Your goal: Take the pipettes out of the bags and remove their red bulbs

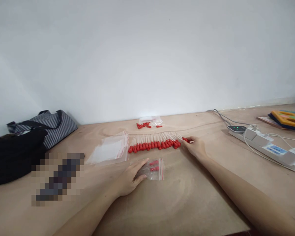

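A long row of droppers [147,146] with red rubber bulbs and thin pale stems lies across the table, bulbs toward me. At the row's right end, my right hand [196,147] has its fingers closed on the red bulb of a dropper [185,140]; its stem points back and left. My left hand [131,175] rests on the left end of a clear zip bag [161,177], thumb and fingers spread apart. Inside that bag are red bulbs, with the left part hidden by the hand. Overlapping zip bags [108,149] lie left of the row.
Behind the row are loose red bulbs [144,125] and a bag with pale stems [149,120], near the wall. On the right are a power strip [263,146] with cables and a yellow-edged item [288,119]. A striped bag [59,127] and black bag [14,157] stand left.
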Tool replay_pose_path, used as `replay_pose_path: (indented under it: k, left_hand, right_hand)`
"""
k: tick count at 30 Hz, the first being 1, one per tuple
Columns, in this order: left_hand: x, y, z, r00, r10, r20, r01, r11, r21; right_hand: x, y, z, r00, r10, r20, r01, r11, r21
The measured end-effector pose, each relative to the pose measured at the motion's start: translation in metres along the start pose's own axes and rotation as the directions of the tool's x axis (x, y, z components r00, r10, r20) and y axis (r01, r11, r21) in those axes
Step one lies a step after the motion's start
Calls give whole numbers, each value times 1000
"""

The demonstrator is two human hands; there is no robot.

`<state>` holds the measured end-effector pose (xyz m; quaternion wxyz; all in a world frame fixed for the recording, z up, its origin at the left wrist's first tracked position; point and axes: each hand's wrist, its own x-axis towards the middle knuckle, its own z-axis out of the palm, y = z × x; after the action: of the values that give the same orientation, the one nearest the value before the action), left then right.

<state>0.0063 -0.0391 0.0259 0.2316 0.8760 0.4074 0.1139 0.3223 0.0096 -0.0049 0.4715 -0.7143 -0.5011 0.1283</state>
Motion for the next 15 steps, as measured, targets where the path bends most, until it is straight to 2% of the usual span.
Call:
replay_pose_path:
  k: [3,7,15]
  left_hand:
    - [0,1,-1,1000,1,7,-1,1000,0]
    - [0,2,-1,1000,-6,11,6,1000,0]
    - [0,3,-1,1000,0,12,0,1000,6]
  right_hand:
    - [-4,-3,1,996,-44,79,51,994,-92]
    - [-3,1,2,989,-10,150,37,984,-173]
    - [11,16,-4,991,63,119,-27,959,-283]
